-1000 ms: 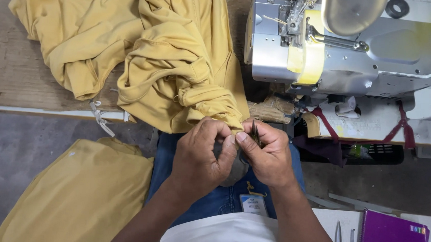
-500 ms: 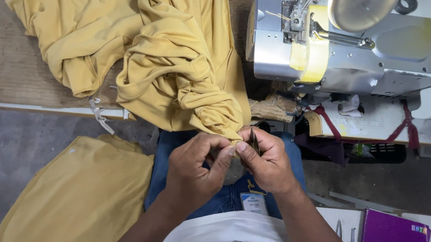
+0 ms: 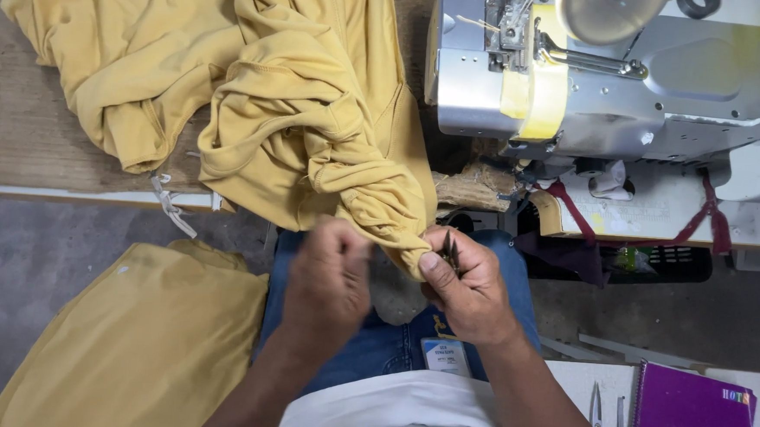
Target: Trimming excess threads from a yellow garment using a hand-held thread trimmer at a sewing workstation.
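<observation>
A mustard-yellow garment (image 3: 307,123) lies bunched on the wooden table and hangs over its front edge toward my lap. My right hand (image 3: 467,287) pinches the hanging end of the fabric and also holds a small dark thread snipper (image 3: 452,248) between its fingers. My left hand (image 3: 329,276) is blurred, with its fingers curled just left of that fabric end; whether it grips the cloth is unclear.
A grey sewing machine (image 3: 612,87) stands on the table at the right. More yellow fabric (image 3: 139,339) lies on the floor at the lower left. A purple notebook (image 3: 690,416) and metal tweezers (image 3: 597,409) rest at the lower right.
My left hand has pulled away to the left from my right hand. The right hand stays on the fabric end. The view has shifted slightly.
</observation>
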